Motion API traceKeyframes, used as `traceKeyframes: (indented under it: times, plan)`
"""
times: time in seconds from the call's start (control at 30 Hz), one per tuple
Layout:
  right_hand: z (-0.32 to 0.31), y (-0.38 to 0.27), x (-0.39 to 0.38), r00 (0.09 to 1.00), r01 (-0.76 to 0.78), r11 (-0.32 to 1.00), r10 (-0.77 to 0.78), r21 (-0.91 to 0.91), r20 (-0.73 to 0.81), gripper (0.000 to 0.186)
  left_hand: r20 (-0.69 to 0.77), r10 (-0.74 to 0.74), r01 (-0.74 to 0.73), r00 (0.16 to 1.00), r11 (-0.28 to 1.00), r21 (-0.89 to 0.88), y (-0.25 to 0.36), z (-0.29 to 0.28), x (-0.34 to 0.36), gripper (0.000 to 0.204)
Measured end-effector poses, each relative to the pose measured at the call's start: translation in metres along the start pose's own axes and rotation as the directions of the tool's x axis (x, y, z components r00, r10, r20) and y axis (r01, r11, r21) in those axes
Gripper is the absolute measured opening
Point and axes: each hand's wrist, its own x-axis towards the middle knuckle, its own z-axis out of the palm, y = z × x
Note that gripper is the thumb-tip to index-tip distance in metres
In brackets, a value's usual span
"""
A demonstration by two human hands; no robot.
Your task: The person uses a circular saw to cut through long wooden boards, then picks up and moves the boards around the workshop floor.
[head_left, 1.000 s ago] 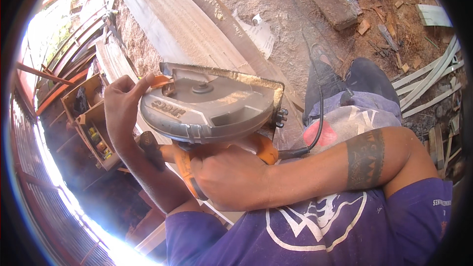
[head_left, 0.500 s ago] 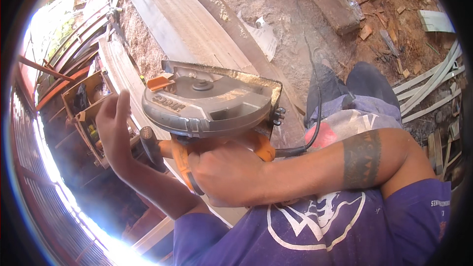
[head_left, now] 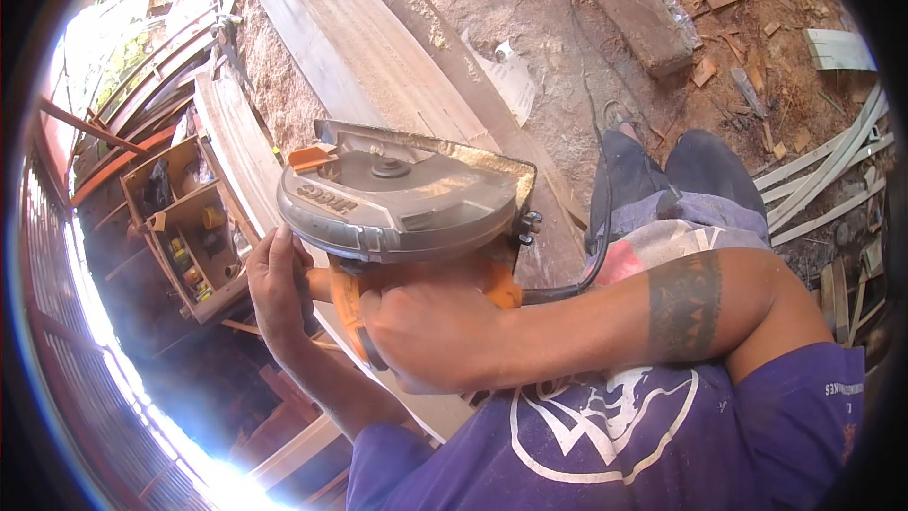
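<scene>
A dusty circular saw [head_left: 397, 199] with a grey blade guard and orange body sits over wooden planks, its flat base turned away from me. My right hand [head_left: 426, 331] is wrapped round its orange rear handle, the fingers mostly hidden behind the fist. On the saw's left, my left hand [head_left: 279, 289] closes on the dark side handle, which it largely covers. A long pale board [head_left: 369, 38] runs away beneath the saw. Sawdust lies on the saw base's edge and along the plank beside that board. A black power cord [head_left: 605, 199] leaves the rear of the saw.
To the left stands an open wooden box [head_left: 194, 227] with compartments holding small items. A thick plank [head_left: 634, 19] lies on the dirt at upper right, among wood scraps. Pale curved strips [head_left: 832, 166] lie at far right. Corrugated sheeting [head_left: 57, 322] borders the left.
My left hand has come down and rightward from beside the saw onto its side handle, the raised fingers now closed there. My right hand and the saw have hardly shifted.
</scene>
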Motion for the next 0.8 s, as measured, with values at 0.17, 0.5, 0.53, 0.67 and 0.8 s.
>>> traceKeyframes:
  times: [0.17,0.5,0.53,0.67,0.8]
  plan:
    - [0.006,0.007,0.001,0.987,0.112,0.993,-0.106,0.047,-0.122,0.023,-0.006,-0.034,0.034,0.999,0.999,0.016,0.001,-0.001,0.001,0.043]
    - [0.012,0.010,0.021,0.995,0.070,0.994,-0.064,0.085,-0.072,0.026,0.004,-0.009,0.009,1.000,1.000,-0.001,-0.016,-0.014,0.019,0.045]
    - [0.013,0.010,0.027,0.996,0.064,0.996,-0.060,0.063,-0.068,0.025,-0.002,-0.007,0.007,1.000,1.000,-0.004,-0.019,-0.017,0.023,0.045]
    - [0.020,0.001,0.093,0.965,0.180,0.982,-0.164,0.061,-0.206,0.021,-0.066,0.028,-0.024,0.997,0.997,0.069,-0.032,-0.068,0.069,0.041]
    - [0.004,-0.002,0.147,0.953,0.263,0.952,-0.282,-0.155,-0.110,0.026,-0.159,-0.091,0.102,0.983,0.993,0.063,-0.031,-0.119,0.092,0.038]
